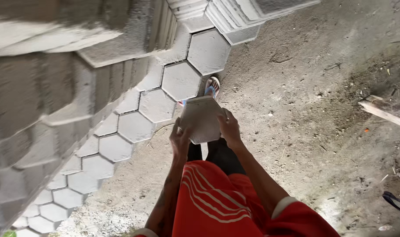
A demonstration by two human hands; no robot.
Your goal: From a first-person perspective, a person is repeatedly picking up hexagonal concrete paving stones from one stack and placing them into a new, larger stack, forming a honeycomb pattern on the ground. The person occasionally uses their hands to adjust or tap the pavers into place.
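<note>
Both hands carry one grey hexagonal concrete paving block (201,119), held flat at waist height near the middle of the view. The left hand (179,141) clasps the block's edge at about eight o'clock, fingers curled up against its side and closed on it. The right hand (230,127) grips the opposite edge at about three o'clock, fingers wrapped around the rim, thumb side lying along the top face. The block is clear of the ground, resting only in the two hands.

Just beyond the block, at twelve o'clock from it, a foot in a blue-strapped sandal (212,87) stands on the dusty grey dirt ground (305,109). A row of matching grey hexagonal blocks laid flat (134,125) runs along the ground from seven o'clock to twelve o'clock, edge to edge, just beside the foot. Left of that row rise tall stacks of the same grey blocks set on edge (46,96), blurred in the near part. The person wears a red shirt with white stripes (217,197) and dark trousers. A pale wooden plank (384,112) lies at three o'clock, well apart from the hands.
</note>
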